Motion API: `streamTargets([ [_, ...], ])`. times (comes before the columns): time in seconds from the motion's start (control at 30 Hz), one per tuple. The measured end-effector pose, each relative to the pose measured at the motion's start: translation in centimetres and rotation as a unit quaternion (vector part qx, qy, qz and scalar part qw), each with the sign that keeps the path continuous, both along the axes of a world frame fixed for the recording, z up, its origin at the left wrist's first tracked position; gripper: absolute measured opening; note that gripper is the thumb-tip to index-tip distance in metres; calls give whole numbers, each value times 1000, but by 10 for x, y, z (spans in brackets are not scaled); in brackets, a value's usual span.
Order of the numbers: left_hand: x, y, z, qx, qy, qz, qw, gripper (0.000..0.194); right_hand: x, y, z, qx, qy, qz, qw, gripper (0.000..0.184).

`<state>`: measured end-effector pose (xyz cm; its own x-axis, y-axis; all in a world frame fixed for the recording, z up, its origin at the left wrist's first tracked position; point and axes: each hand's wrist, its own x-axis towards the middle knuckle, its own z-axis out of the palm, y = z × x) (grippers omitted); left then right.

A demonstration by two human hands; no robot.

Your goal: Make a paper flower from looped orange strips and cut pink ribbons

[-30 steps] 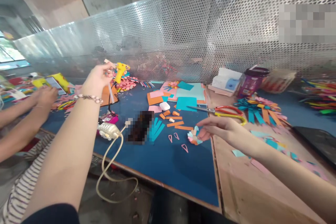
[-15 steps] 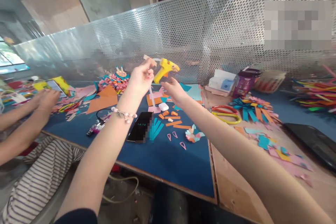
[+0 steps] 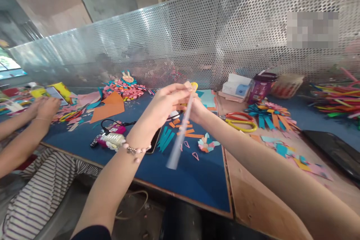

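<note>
Beyond and left of the paper flower (image 3: 206,146), the left hand (image 3: 165,103) seems to pinch a blurred glue stick (image 3: 181,135) against a mostly hidden yellow glue gun (image 3: 194,86), the right hand's (image 3: 198,111) grip unclear, apparently loading it, which calls for straight alignment.

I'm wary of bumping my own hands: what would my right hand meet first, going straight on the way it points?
Probably your left hand: it lies just ahead of your right hand. They overlap here, so the gap is unclear.
</note>
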<state>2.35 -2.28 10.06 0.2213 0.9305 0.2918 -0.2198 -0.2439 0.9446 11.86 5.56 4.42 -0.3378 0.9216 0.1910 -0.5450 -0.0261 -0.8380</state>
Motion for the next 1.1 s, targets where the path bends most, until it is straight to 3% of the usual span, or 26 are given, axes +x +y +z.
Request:
streamTargets([
  [0.17,-15,10,1,5,-55,46,997,13,8,-42,-22,-17,-10,21,1000,7],
  [0.4,-34,54,-19,54,-137,89,985,15,19,-90,-34,-35,14,-4,999,18],
  [0.57,-50,72,-47,48,-24,139,989,16,29,-116,-45,-51,13,-9,999,16],
  [0.73,-49,75,-68,68,156,116,979,22,36,-125,-58,-51,-34,-8,998,14],
  [0.93,-37,74,-87,62,219,87,970,23,40,-136,-65,-42,-141,-15,989,26],
  [1.1,-37,70,-94,87,239,107,961,23,42,-137,-66,-71,-209,-24,975,31],
])
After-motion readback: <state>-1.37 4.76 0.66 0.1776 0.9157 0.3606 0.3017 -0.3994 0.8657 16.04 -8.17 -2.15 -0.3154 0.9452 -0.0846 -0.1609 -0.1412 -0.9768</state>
